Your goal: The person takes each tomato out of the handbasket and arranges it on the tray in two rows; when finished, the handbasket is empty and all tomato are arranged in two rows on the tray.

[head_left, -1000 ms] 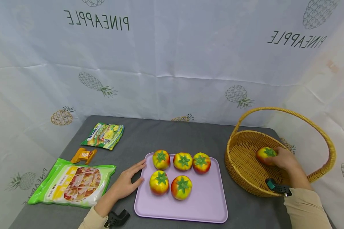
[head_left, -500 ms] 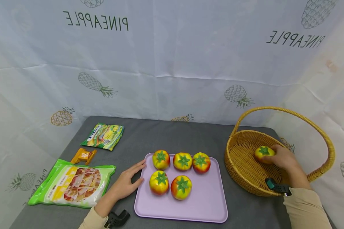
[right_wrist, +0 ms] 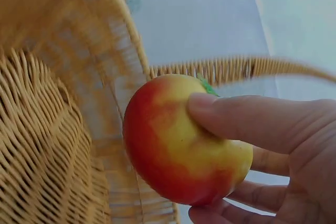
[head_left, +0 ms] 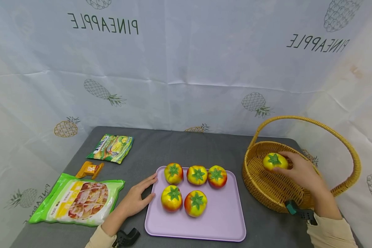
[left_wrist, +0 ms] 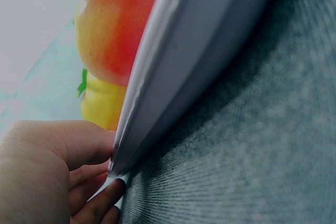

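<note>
My right hand (head_left: 303,174) grips a red and yellow persimmon (head_left: 271,162) with a green star-shaped calyx, raised inside the wicker basket (head_left: 260,184). In the right wrist view the thumb lies across the persimmon (right_wrist: 181,140) and the fingers go round its far side. The fingers of my left hand (head_left: 136,199) lie extended with their tips against the left rim of a lilac tray (head_left: 221,220). Several similar persimmons (head_left: 196,203) stand on that tray, calyx up. Up close, the left thumb (left_wrist: 92,142) is right at the tray's rim.
The basket's tall handle (head_left: 322,125) arches over it. On the left lie a large green and white food bag (head_left: 80,201), a small orange packet (head_left: 90,169) and a green and yellow packet (head_left: 113,148). A white pineapple-print cloth (head_left: 179,69) hangs behind the grey table (head_left: 161,144).
My right hand has lifted the persimmon and moved it leftward inside the basket, toward its left rim. The left hand has stayed at the tray.
</note>
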Motion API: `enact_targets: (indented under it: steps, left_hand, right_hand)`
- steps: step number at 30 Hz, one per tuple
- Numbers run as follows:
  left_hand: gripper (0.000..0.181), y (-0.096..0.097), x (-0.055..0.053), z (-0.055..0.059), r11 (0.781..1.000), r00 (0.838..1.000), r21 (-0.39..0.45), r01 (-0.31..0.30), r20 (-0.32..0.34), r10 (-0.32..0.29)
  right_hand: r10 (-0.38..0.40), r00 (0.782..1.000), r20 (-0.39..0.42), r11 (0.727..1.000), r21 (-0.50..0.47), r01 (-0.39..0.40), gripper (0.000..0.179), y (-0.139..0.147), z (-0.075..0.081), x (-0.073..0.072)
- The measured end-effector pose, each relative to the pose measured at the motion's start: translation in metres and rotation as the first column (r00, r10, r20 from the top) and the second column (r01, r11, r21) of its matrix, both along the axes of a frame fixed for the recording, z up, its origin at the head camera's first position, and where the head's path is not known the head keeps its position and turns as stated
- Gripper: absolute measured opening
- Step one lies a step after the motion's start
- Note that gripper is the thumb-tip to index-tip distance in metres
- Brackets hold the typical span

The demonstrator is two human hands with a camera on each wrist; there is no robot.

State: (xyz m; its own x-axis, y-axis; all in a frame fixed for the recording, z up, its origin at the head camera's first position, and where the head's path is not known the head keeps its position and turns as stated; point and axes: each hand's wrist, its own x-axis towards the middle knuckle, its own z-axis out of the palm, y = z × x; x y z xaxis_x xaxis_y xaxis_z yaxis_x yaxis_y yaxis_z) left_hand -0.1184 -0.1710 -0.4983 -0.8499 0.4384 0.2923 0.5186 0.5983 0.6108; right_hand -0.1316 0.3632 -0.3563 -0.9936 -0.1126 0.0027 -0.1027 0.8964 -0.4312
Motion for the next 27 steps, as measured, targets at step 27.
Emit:
enact_targets:
  steps: [27]
  left_hand:
    - [0.048,-0.001,-0.001,0.0,1.0,1.0,0.005,0.011,-0.015,-0.011]
  right_hand:
    - [0.091,0.961,-0.26,0.977,-0.164,-0.137,0.06,-0.127,-0.042,0.074]
